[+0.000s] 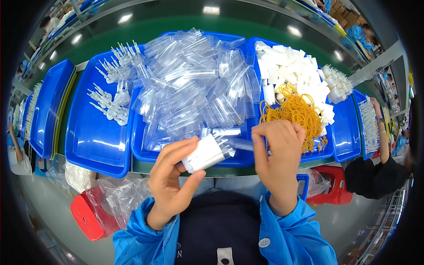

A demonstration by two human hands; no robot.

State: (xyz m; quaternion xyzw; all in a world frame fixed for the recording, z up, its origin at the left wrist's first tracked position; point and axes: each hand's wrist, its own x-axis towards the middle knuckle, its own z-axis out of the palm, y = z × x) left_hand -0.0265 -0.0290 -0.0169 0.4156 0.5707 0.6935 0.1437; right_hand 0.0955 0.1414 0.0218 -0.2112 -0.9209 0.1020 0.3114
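My left hand [173,174] grips a white block-shaped piece [204,154] between thumb and fingers. Thin pale tips and clear plastic stick out of its right end; how they join it I cannot tell. To the right, my right hand [281,152] is bent with its fingers curled toward the thumb, and whatever lies between them is hidden. Just beyond its knuckles is a heap of yellow-orange rubber bands [297,110]. Between my hands a clear plastic sleeve [240,144] lies at the front of the middle blue tray [138,143], which is piled with clear sleeves [185,79].
White foam-like pieces [285,62] share the right tray with the rubber bands. Bundles of white thin-tipped parts [108,104] lie in the left blue tray [95,145]. Stacked blue trays [51,106] stand farther left. Red stools [89,216] are below the table; another person's arm [382,132] reaches in at right.
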